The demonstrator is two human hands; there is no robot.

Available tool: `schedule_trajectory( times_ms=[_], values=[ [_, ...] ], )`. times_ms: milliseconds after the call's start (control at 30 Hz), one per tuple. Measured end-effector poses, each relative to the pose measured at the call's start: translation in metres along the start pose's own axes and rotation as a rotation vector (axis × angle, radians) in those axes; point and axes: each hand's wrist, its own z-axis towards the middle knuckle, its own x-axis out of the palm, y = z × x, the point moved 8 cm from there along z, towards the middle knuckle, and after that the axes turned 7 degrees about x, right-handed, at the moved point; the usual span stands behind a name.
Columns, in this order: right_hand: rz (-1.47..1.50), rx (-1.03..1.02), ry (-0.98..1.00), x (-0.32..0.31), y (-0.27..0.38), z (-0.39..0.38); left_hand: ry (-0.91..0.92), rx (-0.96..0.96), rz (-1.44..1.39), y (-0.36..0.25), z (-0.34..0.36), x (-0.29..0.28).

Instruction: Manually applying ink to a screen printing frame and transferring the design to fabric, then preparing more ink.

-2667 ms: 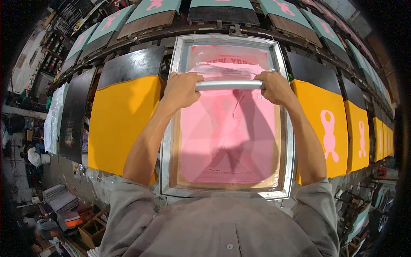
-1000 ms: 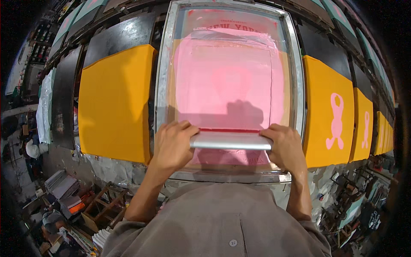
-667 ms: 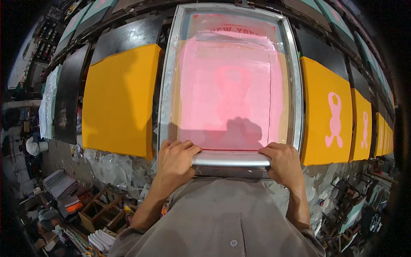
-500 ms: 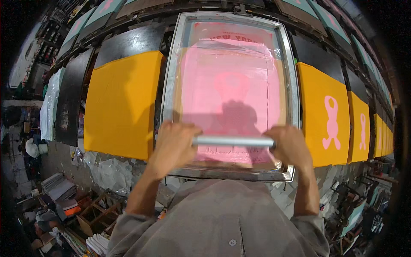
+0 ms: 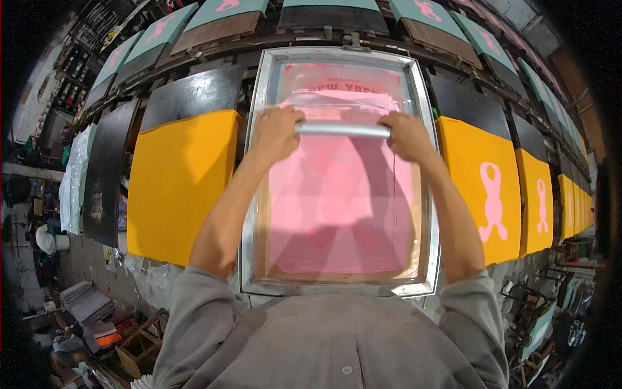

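Observation:
Both my hands are closed on the silver bar of a squeegee (image 5: 343, 130), my left hand (image 5: 277, 133) at one end and my right hand (image 5: 409, 137) at the other. The squeegee lies crosswise near the far end of a metal-framed printing screen (image 5: 434, 246). Pink ink (image 5: 324, 256) covers most of the mesh, and a darker figure shape shows faintly through it. The squeegee's blade edge is hidden under the bar. Dark printed lettering sits on the mesh beyond the squeegee.
A plain yellow fabric panel (image 5: 175, 194) lies on a board to the left. To the right, a yellow panel (image 5: 463, 168) bears a pink figure, with several more beyond it. Mint panels (image 5: 230, 18) line the far row. A wooden crate (image 5: 139, 347) stands at lower left.
Both hands and the squeegee have moved away from me, from the near part of the screen to its far part. My arms are now stretched further out.

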Motion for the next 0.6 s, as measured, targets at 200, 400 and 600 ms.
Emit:
schedule_trajectory(
  times_ms=[200,400,600],
  values=[
    [-0.022,0.124,0.125,-0.005,-0.012,0.039,0.163,-0.138,-0.078,0.026,0.027,-0.001],
    [0.016,0.054,-0.011,-0.028,-0.023,0.06,0.164,-0.14,0.019,0.035,0.051,-0.001],
    [0.0,0.03,0.127,-0.007,-0.029,0.065,0.187,-0.17,-0.044,0.038,0.056,0.016]
  ],
)
